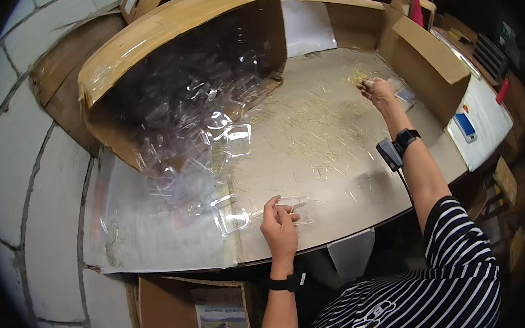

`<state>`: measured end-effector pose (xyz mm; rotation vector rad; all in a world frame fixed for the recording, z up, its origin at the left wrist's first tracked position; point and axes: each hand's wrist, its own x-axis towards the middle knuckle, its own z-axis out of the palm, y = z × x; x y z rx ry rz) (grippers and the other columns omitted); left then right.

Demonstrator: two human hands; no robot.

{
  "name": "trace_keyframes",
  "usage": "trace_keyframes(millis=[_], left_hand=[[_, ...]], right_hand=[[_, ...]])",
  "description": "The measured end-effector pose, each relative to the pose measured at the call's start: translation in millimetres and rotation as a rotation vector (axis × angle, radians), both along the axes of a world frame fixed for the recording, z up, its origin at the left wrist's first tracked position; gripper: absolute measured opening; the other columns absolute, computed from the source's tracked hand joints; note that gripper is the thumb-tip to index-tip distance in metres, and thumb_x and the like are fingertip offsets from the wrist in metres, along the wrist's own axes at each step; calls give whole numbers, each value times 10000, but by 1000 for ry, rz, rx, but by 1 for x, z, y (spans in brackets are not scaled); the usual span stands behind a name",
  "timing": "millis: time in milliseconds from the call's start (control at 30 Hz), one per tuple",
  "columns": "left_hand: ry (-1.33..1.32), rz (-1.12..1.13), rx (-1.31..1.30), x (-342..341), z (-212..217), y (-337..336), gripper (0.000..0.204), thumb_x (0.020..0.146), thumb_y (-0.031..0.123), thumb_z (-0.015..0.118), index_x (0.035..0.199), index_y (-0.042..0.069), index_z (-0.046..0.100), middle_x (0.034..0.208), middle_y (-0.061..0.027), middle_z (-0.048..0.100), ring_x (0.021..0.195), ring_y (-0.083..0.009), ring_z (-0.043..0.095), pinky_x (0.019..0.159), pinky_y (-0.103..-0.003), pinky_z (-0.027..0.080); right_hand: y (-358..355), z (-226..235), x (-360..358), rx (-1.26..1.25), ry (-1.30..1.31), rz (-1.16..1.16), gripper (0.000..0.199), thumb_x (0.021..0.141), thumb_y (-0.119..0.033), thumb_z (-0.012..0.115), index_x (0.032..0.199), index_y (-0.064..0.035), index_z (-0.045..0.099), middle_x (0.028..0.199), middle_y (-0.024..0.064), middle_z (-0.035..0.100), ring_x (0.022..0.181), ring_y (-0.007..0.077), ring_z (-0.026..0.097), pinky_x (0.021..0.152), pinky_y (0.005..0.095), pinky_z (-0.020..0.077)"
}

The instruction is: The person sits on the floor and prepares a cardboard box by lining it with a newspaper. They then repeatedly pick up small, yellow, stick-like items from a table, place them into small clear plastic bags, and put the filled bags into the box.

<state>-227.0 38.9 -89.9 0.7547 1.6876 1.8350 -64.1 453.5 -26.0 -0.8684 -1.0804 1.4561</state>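
My left hand (280, 230) is near the table's front edge, fingers curled round a thin clear plastic piece (301, 199) with bright edges. My right hand (381, 93) reaches to the far right of the table, fingers closed beside a small heap of thin gold-coloured wire pieces (360, 75). Something pale shows at its fingertips, too small to name. Many more wire pieces (319, 135) lie scattered across the tabletop between my hands. On the left, a heap of clear plastic pieces (205, 137) spills from a large tipped cardboard box (172, 29).
Cardboard flaps (432, 49) wall the table's right and back edges. A small clear bag (405, 96) lies beside my right wrist. On a white surface at the right rests a blue phone-like device (465, 127). Below the table's front stands an open cardboard box (169, 313); a block wall (49, 199) closes the left.
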Motion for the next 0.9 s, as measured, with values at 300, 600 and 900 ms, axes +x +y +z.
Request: trace_keyframes(millis=[300, 600, 900], left_hand=[[66, -16, 66, -5, -2, -1, 327, 894, -11, 380, 1202, -61, 478, 890, -136, 620, 644, -153, 630, 570, -233, 489], [-411, 69, 128, 57, 14, -97, 256, 898, 22, 438, 1153, 7, 454, 1037, -190, 611, 788, -309, 688, 521, -262, 564], [-650, -126, -209, 108, -71, -201, 153, 898, 36, 488, 1044, -10, 487, 1009, -245, 641, 765, -338, 696, 507, -286, 567]], right_hand=[[-60, 19, 21, 83, -237, 120, 45, 888, -12, 559, 846, -14, 541, 836, 129, 658, 674, 192, 670, 527, 270, 523], [-126, 8, 43, 90, -231, 198, 105, 892, -32, 577, 801, -40, 525, 778, 103, 656, 588, 138, 637, 475, 238, 470], [-148, -10, 55, 240, -352, 241, 84, 854, -13, 582, 786, -30, 535, 723, 75, 637, 541, 117, 615, 421, 229, 420]])
